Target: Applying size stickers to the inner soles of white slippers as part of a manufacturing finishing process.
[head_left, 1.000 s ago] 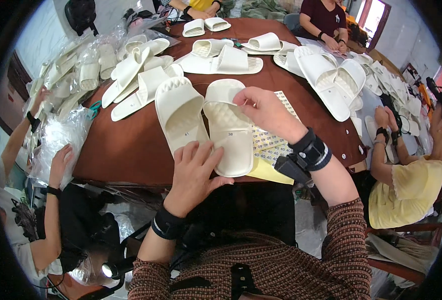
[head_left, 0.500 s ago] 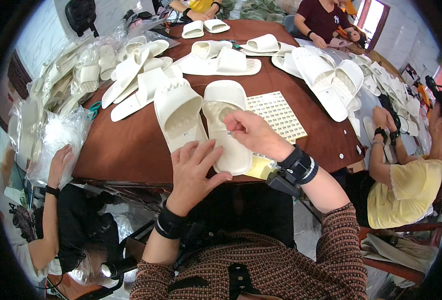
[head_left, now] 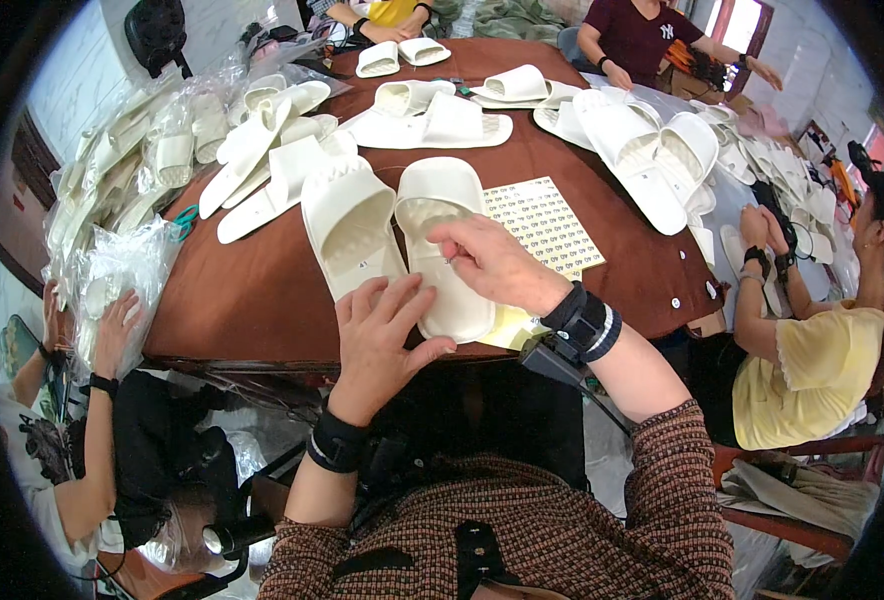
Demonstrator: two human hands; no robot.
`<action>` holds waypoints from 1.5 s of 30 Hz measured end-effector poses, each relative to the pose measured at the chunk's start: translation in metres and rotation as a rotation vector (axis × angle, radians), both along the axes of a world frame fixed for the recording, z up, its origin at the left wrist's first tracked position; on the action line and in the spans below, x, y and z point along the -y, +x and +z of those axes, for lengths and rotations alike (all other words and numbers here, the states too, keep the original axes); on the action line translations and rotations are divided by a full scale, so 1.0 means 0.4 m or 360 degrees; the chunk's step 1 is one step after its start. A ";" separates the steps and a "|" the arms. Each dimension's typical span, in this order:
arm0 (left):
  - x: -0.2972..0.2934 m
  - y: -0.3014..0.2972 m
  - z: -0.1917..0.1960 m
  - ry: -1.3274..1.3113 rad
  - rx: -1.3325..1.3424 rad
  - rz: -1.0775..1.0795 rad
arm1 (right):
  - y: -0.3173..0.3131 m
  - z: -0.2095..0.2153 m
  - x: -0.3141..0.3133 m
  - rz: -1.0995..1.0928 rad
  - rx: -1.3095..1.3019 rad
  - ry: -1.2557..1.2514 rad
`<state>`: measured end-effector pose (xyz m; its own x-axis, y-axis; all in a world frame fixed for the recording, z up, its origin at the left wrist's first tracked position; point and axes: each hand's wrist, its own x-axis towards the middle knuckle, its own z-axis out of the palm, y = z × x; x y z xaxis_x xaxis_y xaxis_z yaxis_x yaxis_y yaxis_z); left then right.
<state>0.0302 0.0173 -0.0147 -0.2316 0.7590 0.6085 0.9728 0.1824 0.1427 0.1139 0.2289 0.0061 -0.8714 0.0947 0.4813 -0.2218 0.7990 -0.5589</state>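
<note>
Two off-white slide slippers lie side by side at the near edge of the table. My left hand rests across their heel ends, its fingers spread. A small printed label sits on the footbed of the left slipper. Over the footbed of the right slipper, my right hand has thumb and fingers pinched together where that slipper's small label lies. Whether the label is between the fingertips is hidden. Beyond my right hand is a sheet of small printed stickers, with a yellow backing sheet partly under my wrist.
More slippers lie across the brown table, with stacks at right. Bagged slippers and green-handled scissors are at left. Co-workers sit at left and right; others work at the far side.
My right fingertips have moved down onto the right slipper's label, covering it. My left hand stays on the heels. The far-right co-worker has stretched an arm outward. The view has shifted slightly.
</note>
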 end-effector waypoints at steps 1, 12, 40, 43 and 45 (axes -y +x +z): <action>0.000 0.001 0.001 0.0000 -0.0001 0.0001 | -0.002 -0.004 -0.002 0.0001 -0.0001 0.0000; 0.008 0.003 0.000 -0.0035 0.0024 0.0022 | -0.009 -0.012 0.006 0.0038 -0.0152 0.0062; -0.007 0.015 0.009 0.0003 -0.0038 -0.0007 | -0.021 -0.042 -0.001 0.0024 -0.0275 0.0232; -0.006 0.016 0.014 0.0008 -0.0037 -0.0002 | -0.024 -0.037 0.000 0.0050 -0.0265 0.0237; -0.004 0.017 0.014 0.0003 -0.0018 0.0001 | -0.022 -0.032 0.005 0.0061 -0.0245 0.0249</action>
<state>0.0369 0.0190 -0.0092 -0.2252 0.7578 0.6124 0.9742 0.1826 0.1323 0.1051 0.2270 -0.0068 -0.7882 -0.0233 0.6149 -0.3266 0.8627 -0.3860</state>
